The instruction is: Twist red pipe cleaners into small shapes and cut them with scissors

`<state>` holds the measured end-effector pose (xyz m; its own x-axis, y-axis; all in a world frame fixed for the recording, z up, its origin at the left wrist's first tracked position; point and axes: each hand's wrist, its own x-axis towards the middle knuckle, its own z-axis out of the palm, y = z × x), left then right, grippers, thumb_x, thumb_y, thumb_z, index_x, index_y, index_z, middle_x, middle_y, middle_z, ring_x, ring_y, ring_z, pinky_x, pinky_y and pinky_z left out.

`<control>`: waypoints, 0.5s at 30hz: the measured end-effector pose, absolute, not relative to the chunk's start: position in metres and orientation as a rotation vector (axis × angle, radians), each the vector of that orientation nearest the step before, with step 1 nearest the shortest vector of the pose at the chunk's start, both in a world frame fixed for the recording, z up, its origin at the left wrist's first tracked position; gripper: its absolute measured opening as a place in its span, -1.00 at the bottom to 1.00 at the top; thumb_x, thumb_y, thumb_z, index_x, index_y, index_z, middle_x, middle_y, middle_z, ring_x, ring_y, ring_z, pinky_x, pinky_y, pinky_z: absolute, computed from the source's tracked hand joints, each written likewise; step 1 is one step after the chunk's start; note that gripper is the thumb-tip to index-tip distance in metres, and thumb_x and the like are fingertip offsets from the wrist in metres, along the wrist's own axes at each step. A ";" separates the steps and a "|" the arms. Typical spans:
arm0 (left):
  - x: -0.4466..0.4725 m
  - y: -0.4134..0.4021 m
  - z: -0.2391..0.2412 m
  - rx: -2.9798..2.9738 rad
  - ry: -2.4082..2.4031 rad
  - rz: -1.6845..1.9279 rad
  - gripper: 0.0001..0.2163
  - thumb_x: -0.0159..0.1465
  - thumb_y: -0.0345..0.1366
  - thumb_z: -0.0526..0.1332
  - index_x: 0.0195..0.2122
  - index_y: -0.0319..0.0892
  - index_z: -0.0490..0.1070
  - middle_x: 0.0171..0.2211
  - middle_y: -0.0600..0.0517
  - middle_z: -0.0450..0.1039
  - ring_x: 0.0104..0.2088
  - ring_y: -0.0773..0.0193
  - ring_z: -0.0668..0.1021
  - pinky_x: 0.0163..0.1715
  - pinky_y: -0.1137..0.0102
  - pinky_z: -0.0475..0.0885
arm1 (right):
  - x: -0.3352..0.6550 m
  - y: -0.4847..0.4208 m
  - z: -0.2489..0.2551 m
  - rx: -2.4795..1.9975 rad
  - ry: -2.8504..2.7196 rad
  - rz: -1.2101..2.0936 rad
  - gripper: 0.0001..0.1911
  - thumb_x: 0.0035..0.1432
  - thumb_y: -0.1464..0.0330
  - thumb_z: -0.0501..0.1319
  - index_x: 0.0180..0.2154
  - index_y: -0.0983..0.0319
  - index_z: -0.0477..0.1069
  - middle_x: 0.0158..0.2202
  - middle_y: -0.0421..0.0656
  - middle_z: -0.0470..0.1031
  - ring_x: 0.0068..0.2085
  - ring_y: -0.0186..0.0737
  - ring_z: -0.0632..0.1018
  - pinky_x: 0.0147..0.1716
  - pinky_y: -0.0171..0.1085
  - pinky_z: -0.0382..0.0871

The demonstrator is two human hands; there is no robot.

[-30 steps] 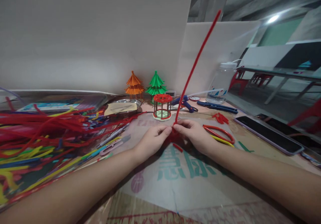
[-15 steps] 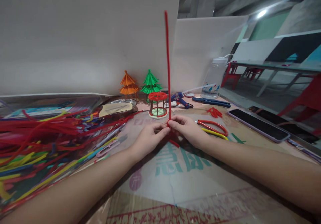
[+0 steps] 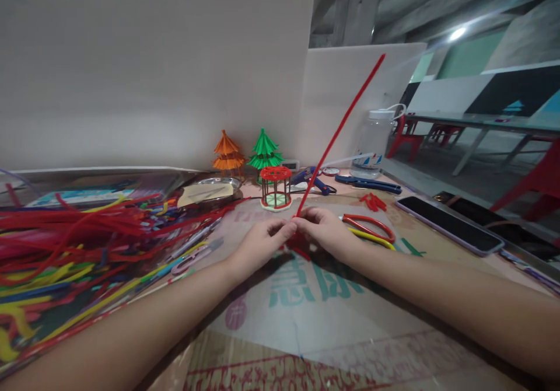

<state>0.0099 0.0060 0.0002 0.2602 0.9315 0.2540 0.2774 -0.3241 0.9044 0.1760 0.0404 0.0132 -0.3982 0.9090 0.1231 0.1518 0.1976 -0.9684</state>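
Note:
A long red pipe cleaner [image 3: 343, 131] rises from my fingertips and leans up to the right. My right hand [image 3: 321, 233] pinches it near its lower end. Facing it, my left hand [image 3: 262, 242] is closed, thumb and fingers pinched at the same spot. Under my hands a further red piece [image 3: 301, 251] shows in part; whether it joins the long one is hidden. Just beyond stands a small pavilion [image 3: 275, 188] with a red ring top, brown posts and a pale green base. Behind it are an orange tiered roof model [image 3: 226, 152] and a green one [image 3: 265, 150].
A heap of coloured pipe cleaners [image 3: 65, 245] fills the left side. At right lie red and yellow-handled pliers [image 3: 370, 227], short red pieces [image 3: 373, 202], a phone [image 3: 450, 225] and a blue cutter [image 3: 368, 183]. A glue gun [image 3: 312, 178] and a bottle [image 3: 371, 146] stand behind.
The red pipe cleaner has swung from nearly upright to a lean toward the right. Both hands stay pinched together at almost the same place. The view has tilted slightly.

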 end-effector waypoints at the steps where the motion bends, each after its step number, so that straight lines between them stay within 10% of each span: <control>1: 0.010 0.006 0.000 1.772 1.120 1.076 -0.68 0.26 -0.08 0.15 -0.25 -0.27 0.50 -0.33 -0.02 0.54 -0.33 0.24 0.51 -0.35 0.44 0.38 | 0.176 0.039 0.014 -1.015 -1.730 1.260 -0.70 -0.04 0.14 0.32 -0.39 0.25 0.47 -0.61 -0.28 0.35 -0.61 -0.39 0.27 -0.63 -0.35 0.12; 15: 0.011 -0.009 0.009 2.251 1.256 1.137 -0.69 0.31 -0.21 0.14 -0.56 -0.21 0.39 -0.51 0.03 0.40 -0.38 0.27 0.44 -0.26 0.36 0.31 | 0.183 0.053 0.009 -0.980 -1.627 1.102 -0.62 0.00 0.04 0.28 -0.45 0.26 0.44 -0.62 -0.29 0.30 -0.59 -0.38 0.26 -0.59 -0.33 0.12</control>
